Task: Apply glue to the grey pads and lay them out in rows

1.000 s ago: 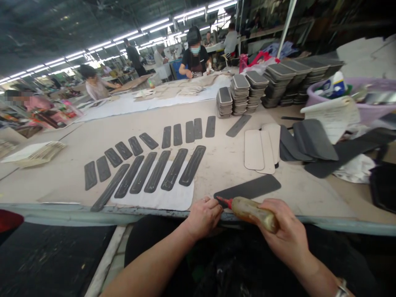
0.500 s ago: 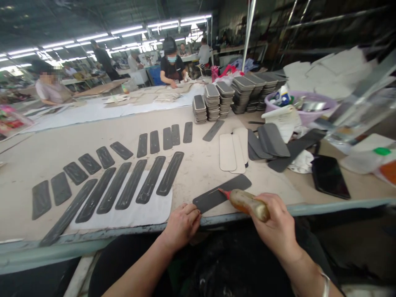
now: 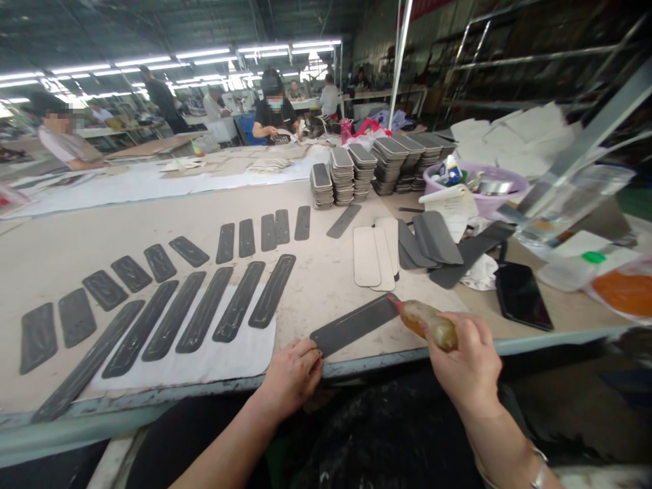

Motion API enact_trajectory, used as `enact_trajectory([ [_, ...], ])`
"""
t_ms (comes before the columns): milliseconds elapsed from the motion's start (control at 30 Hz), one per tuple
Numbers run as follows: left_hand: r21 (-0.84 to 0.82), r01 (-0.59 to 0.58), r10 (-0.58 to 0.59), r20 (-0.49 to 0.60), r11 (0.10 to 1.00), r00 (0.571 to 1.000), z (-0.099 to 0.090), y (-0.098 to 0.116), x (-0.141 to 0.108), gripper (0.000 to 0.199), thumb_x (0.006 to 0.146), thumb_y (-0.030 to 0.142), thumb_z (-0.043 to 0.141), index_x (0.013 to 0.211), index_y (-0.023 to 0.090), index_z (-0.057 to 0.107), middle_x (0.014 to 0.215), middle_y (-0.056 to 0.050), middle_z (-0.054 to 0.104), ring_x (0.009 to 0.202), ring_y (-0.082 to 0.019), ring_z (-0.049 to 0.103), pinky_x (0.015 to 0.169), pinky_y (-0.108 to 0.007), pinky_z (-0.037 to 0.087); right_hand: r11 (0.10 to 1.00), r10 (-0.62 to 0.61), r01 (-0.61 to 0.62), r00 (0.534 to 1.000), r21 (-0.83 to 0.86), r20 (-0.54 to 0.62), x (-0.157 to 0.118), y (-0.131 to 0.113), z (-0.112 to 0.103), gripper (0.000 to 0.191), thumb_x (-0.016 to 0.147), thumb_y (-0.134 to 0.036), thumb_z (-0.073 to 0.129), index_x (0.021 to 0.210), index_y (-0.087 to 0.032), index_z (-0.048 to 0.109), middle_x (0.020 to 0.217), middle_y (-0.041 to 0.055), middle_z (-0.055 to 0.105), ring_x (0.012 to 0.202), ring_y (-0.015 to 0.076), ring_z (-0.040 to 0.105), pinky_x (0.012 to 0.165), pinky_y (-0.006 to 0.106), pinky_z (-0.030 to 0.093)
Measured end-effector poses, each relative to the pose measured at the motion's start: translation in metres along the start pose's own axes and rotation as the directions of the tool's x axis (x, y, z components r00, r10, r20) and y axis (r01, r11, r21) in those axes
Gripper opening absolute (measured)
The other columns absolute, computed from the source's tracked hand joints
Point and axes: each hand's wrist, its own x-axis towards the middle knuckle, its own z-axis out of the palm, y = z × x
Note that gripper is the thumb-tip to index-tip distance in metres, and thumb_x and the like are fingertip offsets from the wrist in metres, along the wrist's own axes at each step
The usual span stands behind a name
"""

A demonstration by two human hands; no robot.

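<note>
A dark grey rounded strip [image 3: 354, 327] lies at a slant near the table's front edge, with a thin wet line along its far side. My left hand [image 3: 293, 372] is closed on the strip's left end, fingertips over the edge. Wrapped round a cloudy yellowish glue bottle [image 3: 424, 322], my right hand [image 3: 469, 360] tilts its red nozzle onto the strip's right end. To the left lie several long dark strips [image 3: 191, 316] with glossy lines on them, partly on a white sheet [image 3: 257, 354]. Shorter dark pieces [image 3: 131, 273] form a row behind them.
Cream pieces [image 3: 367, 257] and dark grey pieces [image 3: 439, 238] lie beyond my right hand. A black phone [image 3: 523, 296] rests at the right. Farther back stand stacked pieces [image 3: 342, 178] and a purple basin [image 3: 512, 197]. A masked person [image 3: 275, 119] works across the table.
The bottle's nozzle has moved right along the strip, from near its middle to its right end, and the line now reaches there. My left hand keeps its hold. The view has shifted slightly.
</note>
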Motion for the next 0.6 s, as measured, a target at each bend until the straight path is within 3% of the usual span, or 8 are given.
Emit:
enact_trajectory([
  [167,0.0,0.027,-0.027,0.069,1.0,0.997,-0.003,0.002,0.001,0.018,0.089,0.019,0.049,0.088,0.019,0.066,0.086,-0.004,0.062,0.082,-0.019,0.058,0.075,-0.031,0.051,0.984,-0.082,0.069,0.994,0.162,0.076,-0.008,-0.021,0.001,0.021,0.08,-0.027,0.064,0.097,-0.019,0.057,0.091,0.0078,0.058,0.085,0.0224,0.057,0.077,0.036,0.048],
  [400,0.063,-0.037,0.032,0.085,0.997,0.996,-0.001,0.0,0.0,0.021,0.092,0.02,0.044,0.084,0.017,0.063,0.088,-0.006,0.06,0.083,-0.019,0.056,0.074,-0.031,0.05,0.902,-0.234,0.118,0.942,0.414,0.241,-0.025,-0.065,0.012,0.024,0.08,-0.019,0.064,0.101,-0.02,0.053,0.095,0.0069,0.055,0.089,0.0198,0.056,0.077,0.033,0.05],
  [600,0.091,-0.09,0.083,0.073,0.992,0.994,-0.001,-0.001,-0.003,0.022,0.093,0.021,0.044,0.082,0.016,0.062,0.087,-0.005,0.06,0.08,-0.018,0.055,0.072,-0.03,0.049,0.88,-0.257,0.123,0.936,0.458,0.242,-0.026,-0.071,0.012,0.023,0.081,-0.022,0.065,0.1,-0.019,0.054,0.095,0.0075,0.056,0.09,0.0198,0.055,0.077,0.032,0.049],
])
